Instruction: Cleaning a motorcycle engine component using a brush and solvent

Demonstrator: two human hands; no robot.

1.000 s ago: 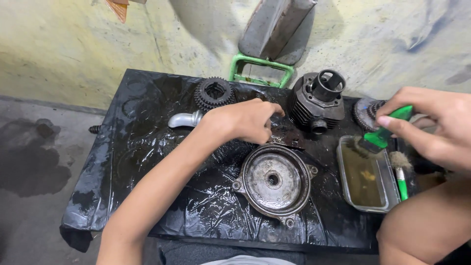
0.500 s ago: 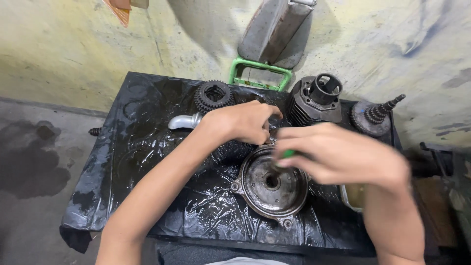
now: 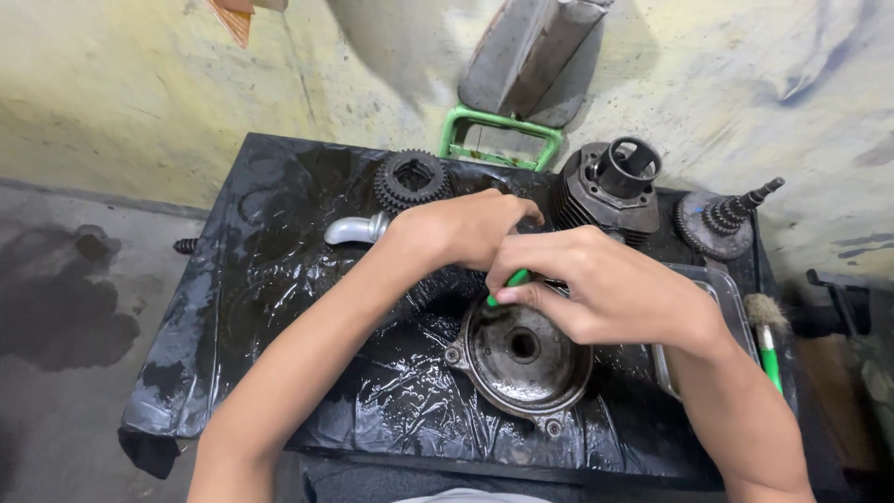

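Green-handled tool [image 3: 510, 281] pinched in right hand [image 3: 605, 293], slanting down-left above round metal cover [image 3: 521, 359]; left hand [image 3: 461, 228] behind it, grip contents hidden.

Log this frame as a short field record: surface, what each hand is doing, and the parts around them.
Surface: black plastic sheet, wet and oily
Left hand: resting on a part hidden beneath it
Right hand: grip on a green-handled tool
Below the hands: round metal cover
Behind: gear, finned cylinder, cone-shaped gear shaft
Right edge: brush with green handle
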